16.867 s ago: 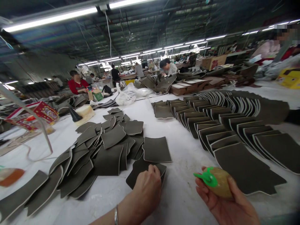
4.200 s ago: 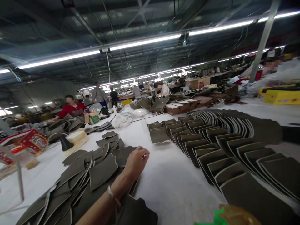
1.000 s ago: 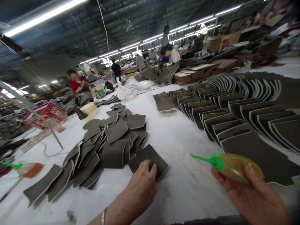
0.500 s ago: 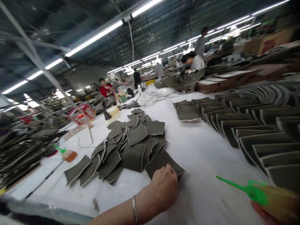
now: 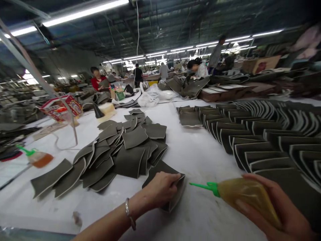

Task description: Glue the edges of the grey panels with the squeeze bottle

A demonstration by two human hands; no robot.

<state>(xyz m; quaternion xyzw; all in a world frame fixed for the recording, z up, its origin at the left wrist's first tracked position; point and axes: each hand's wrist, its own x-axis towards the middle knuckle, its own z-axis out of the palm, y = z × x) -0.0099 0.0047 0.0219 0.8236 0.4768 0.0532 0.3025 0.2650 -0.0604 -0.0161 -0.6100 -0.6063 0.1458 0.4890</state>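
Note:
My left hand [image 5: 163, 187], with a silver bangle on its wrist, is closed on a dark grey-green foam-backed piece [image 5: 155, 170] at the near end of a loose pile. Its index finger lies along the top edge, and the near side of the piece stands up from the table. My right hand [image 5: 276, 204] is wrapped round a translucent squeeze bottle [image 5: 247, 194] of amber liquid. The bottle's green nozzle [image 5: 203, 185] points left, a short way from the held piece and apart from it. Behind my left hand lies the loose pile [image 5: 129, 159] of similar pieces.
Overlapping rows of dark pieces [image 5: 263, 144] cover the right of the white table [image 5: 185, 147]. A second green-tipped bottle [image 5: 41, 159] lies at left, near a slanted pole [image 5: 60, 100] and a red patterned bag [image 5: 62, 108]. Several people work farther back.
My right hand has brought the bottle leftward and further into view, nozzle toward the piece. My left hand now has its index finger along the piece's edge. The view has turned right.

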